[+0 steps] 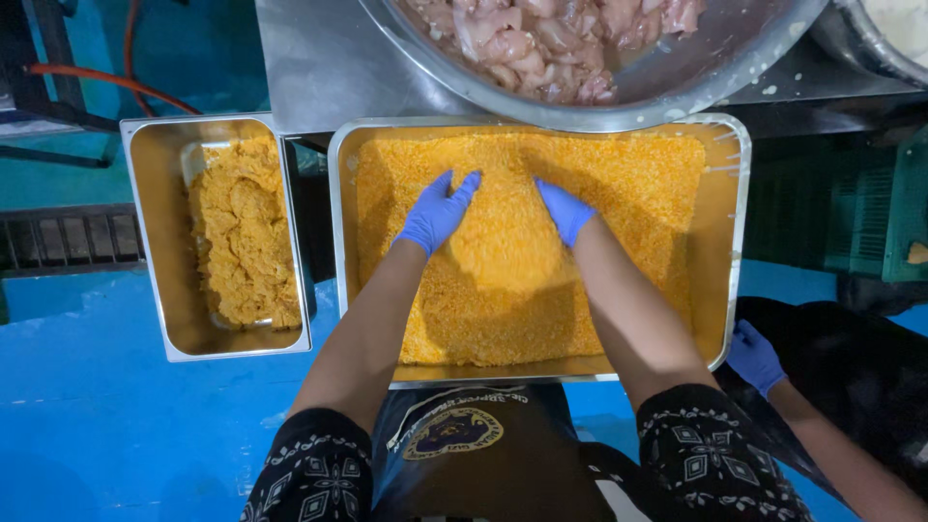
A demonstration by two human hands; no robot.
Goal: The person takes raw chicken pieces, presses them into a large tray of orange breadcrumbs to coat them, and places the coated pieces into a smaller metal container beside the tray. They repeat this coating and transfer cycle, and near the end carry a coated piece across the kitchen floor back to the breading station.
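A large steel tray full of orange breadcrumbs lies in front of me. Both my hands wear blue gloves and rest in the crumbs near the tray's middle. My left hand lies flat with fingers spread on the crumbs. My right hand presses into them, its fingers partly buried. Between the two hands the crumbs form a mound; whether anything lies under it is hidden.
A smaller steel tray at the left holds several crumb-coated pieces. A big metal bowl of raw chicken pieces stands on a steel table behind. Another person's blue-gloved hand is at the lower right. The floor is blue.
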